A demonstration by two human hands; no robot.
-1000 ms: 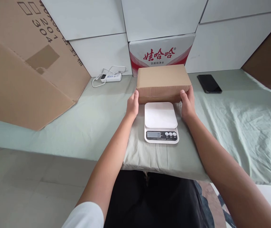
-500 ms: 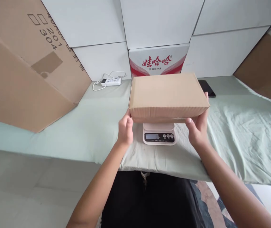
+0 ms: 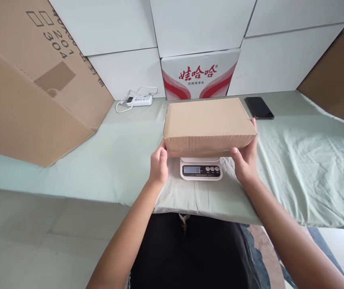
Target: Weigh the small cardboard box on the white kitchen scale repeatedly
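My left hand (image 3: 159, 166) and right hand (image 3: 247, 160) grasp the closed cardboard box (image 3: 206, 119) by its two ends, fingers curled beneath and thumbs at the near lower edge. It sits over the digital kitchen scale (image 3: 201, 171), hiding nearly all of the platform. The display seems to read zero, so I judge that I am bearing the weight, though the contact itself is hidden. I expect stiff walls that give a little if squeezed, a dry surface with decent grip, and a moderate or light load; its contents I cannot tell. The lower corners at both ends look the best hold, keeping it level.

A second ago the box was farther back, behind a bare platform; now it is nearer me and covers it. The smartphone (image 3: 259, 108), partly hidden half a second ago, shows whole.
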